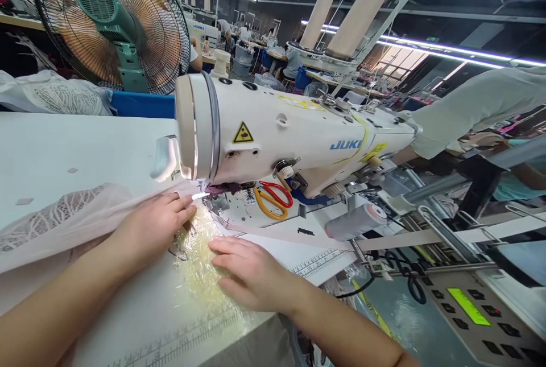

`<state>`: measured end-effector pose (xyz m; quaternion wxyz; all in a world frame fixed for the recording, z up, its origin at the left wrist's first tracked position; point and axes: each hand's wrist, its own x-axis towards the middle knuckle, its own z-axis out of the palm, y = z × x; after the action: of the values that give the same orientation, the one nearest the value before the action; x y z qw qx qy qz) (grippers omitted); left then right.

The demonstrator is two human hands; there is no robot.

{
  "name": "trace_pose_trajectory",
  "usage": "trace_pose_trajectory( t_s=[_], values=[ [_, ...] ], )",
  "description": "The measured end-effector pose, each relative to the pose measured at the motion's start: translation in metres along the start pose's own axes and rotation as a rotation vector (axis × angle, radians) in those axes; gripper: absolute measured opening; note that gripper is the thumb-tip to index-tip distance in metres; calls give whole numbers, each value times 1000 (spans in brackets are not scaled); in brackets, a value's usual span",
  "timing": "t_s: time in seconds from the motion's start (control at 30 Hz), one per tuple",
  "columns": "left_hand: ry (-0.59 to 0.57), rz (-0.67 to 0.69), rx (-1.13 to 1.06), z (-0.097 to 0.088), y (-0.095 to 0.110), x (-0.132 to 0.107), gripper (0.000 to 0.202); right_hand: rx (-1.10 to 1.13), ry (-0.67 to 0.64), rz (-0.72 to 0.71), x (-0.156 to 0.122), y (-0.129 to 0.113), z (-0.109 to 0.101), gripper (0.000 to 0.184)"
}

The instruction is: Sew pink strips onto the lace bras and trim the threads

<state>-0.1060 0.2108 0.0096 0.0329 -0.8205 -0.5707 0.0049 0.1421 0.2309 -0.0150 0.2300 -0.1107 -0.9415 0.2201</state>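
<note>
- The machine [273, 122] stands over the table [106, 139], its needle end toward the left.
- The cloth [96, 207], pale with lace, runs from the left up to the machine's needle end.
- The left hand [157, 222] lies on the cloth just before the needle end, fingers close together; whether they pinch the cloth, one cannot tell.
- The right hand [253, 273] rests in front of the machine, fingers a little apart, the tips on the film [200, 247], not clamped.
- The film, crinkled and yellowish, spreads between the hands, below the needle end.
- The scissors [273, 199], with red and yellow handles, lie under the machine's arm.
- The spool [356, 222], wound with grey thread, lies to the machine's right.
- The blue bin [143, 104] sits behind the machine's left end; white lace [63, 94] heaps beside or in it, which is unclear.
- The clear bins [243, 55] stand far behind the machine, contents too small to tell.
</note>
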Motion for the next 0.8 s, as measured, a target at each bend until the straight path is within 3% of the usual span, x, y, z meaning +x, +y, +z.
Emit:
trace_pose_trajectory(
  t_s=[0.23, 0.33, 0.4, 0.5, 0.57, 0.63, 0.7, 0.8],
  values=[
    [-32, -11, 68, -11, -5, 6, 55, -8, 39, 28, 4, 0, -2, 17],
    [2, -12, 79, -19, -7, -6, 48, -52, 78, 2, 5, -17, -3, 17],
    [5, -51, 92, -27, -9, -27, 44, -40, 86, -47, 6, -39, 5, 17],
    [2, -148, 174, -43, -8, -75, 43, 8, 64, -176, 12, -83, 34, 22],
    [33, -248, 292, -50, -7, -110, 44, -5, 76, -230, 20, -112, 62, 37],
    [64, -403, 428, -52, -9, -140, 45, -59, 77, -206, 33, -136, 92, 62],
    [37, -563, 511, -48, -15, -163, 47, -147, 24, -178, 47, -151, 116, 73],
    [-45, -668, 506, -40, -29, -183, 48, -285, 15, -138, 63, -159, 137, 40]
  ],
)
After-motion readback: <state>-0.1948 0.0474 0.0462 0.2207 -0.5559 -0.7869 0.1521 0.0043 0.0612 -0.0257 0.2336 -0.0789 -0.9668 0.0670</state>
